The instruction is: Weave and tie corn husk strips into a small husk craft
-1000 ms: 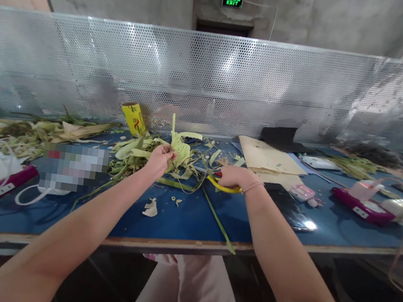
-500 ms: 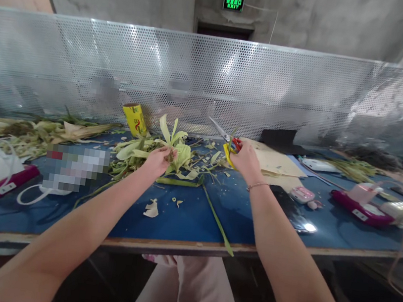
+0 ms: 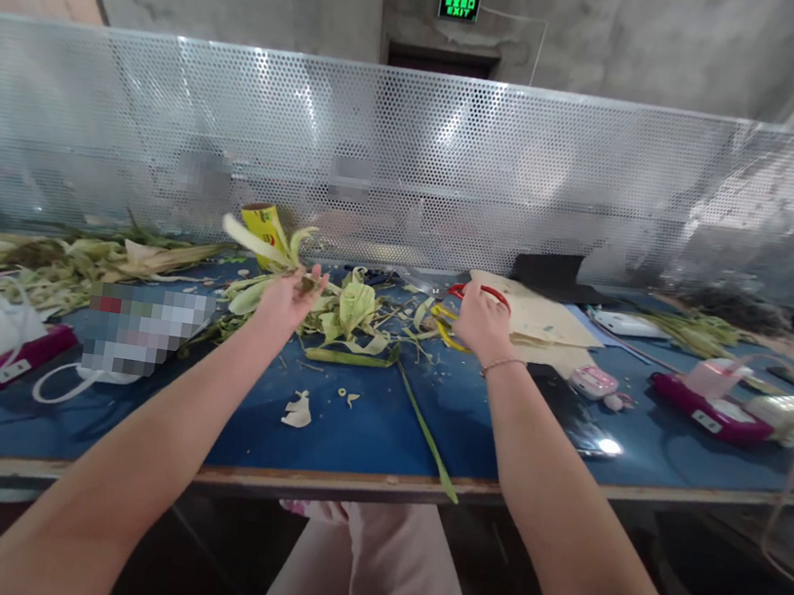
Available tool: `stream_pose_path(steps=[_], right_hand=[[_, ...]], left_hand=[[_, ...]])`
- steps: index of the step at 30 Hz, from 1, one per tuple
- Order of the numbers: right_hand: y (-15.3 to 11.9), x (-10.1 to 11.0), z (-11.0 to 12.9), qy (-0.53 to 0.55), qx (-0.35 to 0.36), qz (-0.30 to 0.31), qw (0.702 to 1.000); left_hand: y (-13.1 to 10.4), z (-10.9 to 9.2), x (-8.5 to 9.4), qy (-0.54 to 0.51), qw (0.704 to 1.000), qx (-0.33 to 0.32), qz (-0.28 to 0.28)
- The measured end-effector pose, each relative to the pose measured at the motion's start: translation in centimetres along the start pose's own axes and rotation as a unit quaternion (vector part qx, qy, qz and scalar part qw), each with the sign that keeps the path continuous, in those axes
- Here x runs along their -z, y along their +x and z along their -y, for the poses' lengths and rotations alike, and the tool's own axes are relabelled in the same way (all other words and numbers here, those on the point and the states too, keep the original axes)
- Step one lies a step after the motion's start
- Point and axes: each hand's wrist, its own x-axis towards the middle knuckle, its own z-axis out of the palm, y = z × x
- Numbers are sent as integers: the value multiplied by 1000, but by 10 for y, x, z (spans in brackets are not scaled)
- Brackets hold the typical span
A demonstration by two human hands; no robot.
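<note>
My left hand (image 3: 290,297) is over a pile of pale green husks, its fingers closed around a bunch of husk strips (image 3: 257,243) that fans out to the upper left. Part of that bunch is hidden behind the fingers. A curled light-green husk (image 3: 354,303) lies just right of this hand. My right hand (image 3: 482,321) grips scissors with a red and a yellow handle (image 3: 443,329), low over the table. Their blades (image 3: 421,283) point left and away from me. Beside the right hand is a sheet of tan paper (image 3: 538,315).
A yellow tube (image 3: 265,232) leans behind the pile. One long green strip (image 3: 427,430) reaches the front edge of the blue table (image 3: 353,449). Purple power strips (image 3: 710,412) with cables, a dark phone (image 3: 572,416) and a pink case (image 3: 593,382) lie around. A perforated metal screen (image 3: 401,160) stands behind.
My left hand has moved left with the husk bunch, which now tilts left. The scissors have come down from their raised position to near the table, their handles spread wider.
</note>
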Motion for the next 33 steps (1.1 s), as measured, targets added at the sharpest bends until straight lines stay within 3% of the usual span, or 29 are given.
stream_pose_path(steps=[4, 7, 9, 12, 15, 17, 19, 21, 26, 30, 33], right_hand=[[3, -4, -7, 11, -56, -26, 998], [9, -6, -14, 91, -135, -46, 986], [16, -8, -21, 196, -198, -39, 960], [27, -14, -32, 370, -286, -52, 882], [34, -21, -40, 418, -316, -50, 850], [35, -23, -42, 423, -313, -67, 847], [32, -21, -40, 419, -292, -100, 854], [27, -17, -33, 403, -242, -129, 873], [9, -11, -6, 313, 30, -166, 935], [-2, -17, 14, 222, 176, -120, 952], [-5, -21, 21, 178, 232, -91, 952]], left_hand=[[10, -17, 3, -29, 996, -78, -27], [12, -23, 5, -31, 992, -113, -47], [15, -26, 7, -43, 988, -131, -63], [22, -35, 12, -54, 980, -156, -109], [30, -41, 18, -37, 972, -186, -142], [33, -40, 20, -24, 972, -190, -137], [32, -35, 20, -2, 979, -178, -99], [27, -25, 17, 32, 987, -153, -28], [6, 5, 10, 144, 976, -32, 163], [-6, 21, 8, 193, 969, 25, 152], [-10, 25, 8, 203, 965, 57, 157]])
